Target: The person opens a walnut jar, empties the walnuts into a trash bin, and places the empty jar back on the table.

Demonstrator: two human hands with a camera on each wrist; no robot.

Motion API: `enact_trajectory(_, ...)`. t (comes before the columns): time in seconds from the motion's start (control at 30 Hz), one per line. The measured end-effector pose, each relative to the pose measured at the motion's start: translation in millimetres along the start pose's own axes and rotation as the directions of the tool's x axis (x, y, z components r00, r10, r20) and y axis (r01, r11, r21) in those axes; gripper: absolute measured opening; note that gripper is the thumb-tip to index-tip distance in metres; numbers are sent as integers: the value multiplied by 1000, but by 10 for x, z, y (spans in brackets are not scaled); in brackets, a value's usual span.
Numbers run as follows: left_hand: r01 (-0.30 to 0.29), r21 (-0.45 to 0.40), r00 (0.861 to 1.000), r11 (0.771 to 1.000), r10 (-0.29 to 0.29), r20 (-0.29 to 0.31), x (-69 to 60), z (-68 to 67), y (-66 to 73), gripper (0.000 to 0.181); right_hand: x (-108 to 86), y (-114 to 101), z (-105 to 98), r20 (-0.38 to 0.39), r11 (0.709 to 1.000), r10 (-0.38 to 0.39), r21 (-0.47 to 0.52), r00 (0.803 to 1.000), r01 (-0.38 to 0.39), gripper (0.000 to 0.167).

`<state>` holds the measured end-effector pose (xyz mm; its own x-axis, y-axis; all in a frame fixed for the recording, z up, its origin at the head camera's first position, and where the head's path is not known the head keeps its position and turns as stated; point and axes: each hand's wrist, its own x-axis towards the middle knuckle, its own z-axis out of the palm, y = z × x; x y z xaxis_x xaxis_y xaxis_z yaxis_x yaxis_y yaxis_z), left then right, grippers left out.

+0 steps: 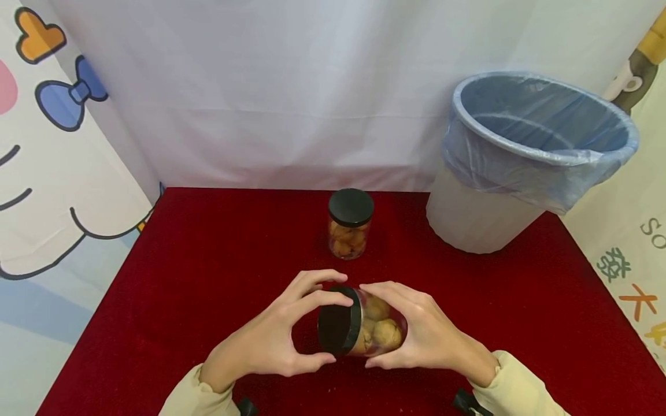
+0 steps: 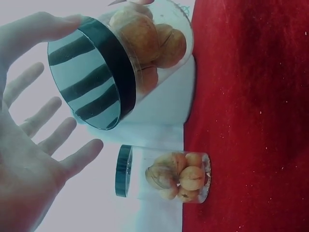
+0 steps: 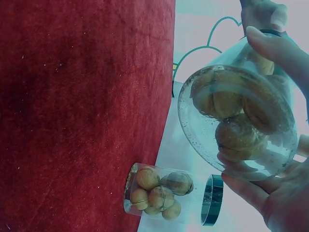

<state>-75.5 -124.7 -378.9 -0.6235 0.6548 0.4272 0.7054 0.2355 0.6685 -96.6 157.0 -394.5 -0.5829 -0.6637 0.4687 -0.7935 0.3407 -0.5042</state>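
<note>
A clear jar of round brown nuts, with a black lid, lies tilted on its side above the red cloth, lid toward the left. My right hand grips its body near the base, thumb on one side and fingers on the other. Around the lid my left hand is spread; in the left wrist view its thumb touches the lid's edge while the other fingers stand apart from it. The right wrist view shows the jar's base and several nuts inside.
A second lidded jar of nuts stands upright behind the hands on the red cloth. At the back right is a white bin with a blue liner. White curtains and printed sheets enclose the back and sides.
</note>
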Motion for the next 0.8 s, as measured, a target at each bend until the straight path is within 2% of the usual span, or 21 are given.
enact_trajectory(0.23,-6,-7,1000,1000,6,6,-6,20,8,73,-1,5,10,1,1000,-9,-1,1000,9,101)
enact_trajectory(0.57,-14,-9,1000,1000,14,-20,-10,40,1,68,-7,-14,6,3,1000,-5,11,1000,5,100)
enact_trajectory(0.8,15,8,998,1000,-14,-56,-14,60,3,70,-20,-22,13,5,1000,-2,9,1000,2,100)
